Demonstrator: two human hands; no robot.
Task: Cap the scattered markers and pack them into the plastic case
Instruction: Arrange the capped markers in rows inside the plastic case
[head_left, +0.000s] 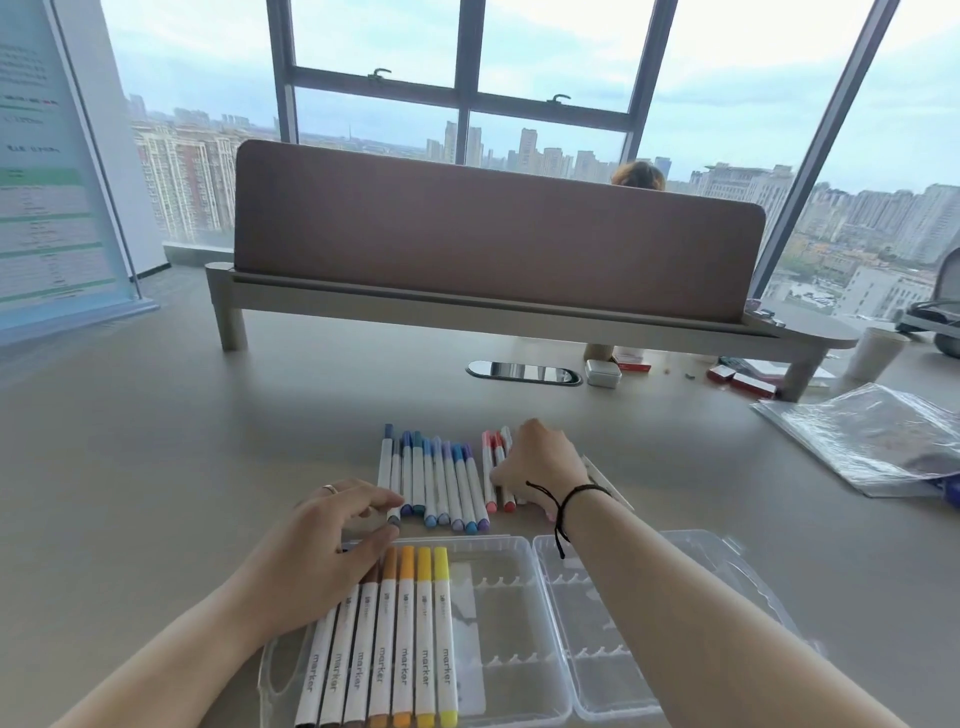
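Spanning the whole lower view: a pale grey-beige worktop (156, 467), carrying all items below.

Clear plastic hinged case (550, 691), lying open flat at the near edge of the worktop, two ribbed trays side by side. The left tray holds a row of white-barrelled markers with brown, orange and yellow caps (410, 639), touching one another, long axes running from the near edge toward the far edge, coloured caps at both ends. The right tray holds no markers.

Left hand (317, 551), forearm entering from the near left corner, palm down over the far left corner of the case. Thumb and forefinger pinch the near end of a white marker with a grey cap (395, 491).

Right hand (540, 470), forearm crossing above the right tray, black cord at the wrist, fingers curled down onto a small group of white markers with red and pink caps (493, 475).

Row of white markers with blue and purple caps (441, 483), just beyond the case, side by side, long axes toward the far edge.

Crumpled clear plastic bag (872, 441), at the right edge.
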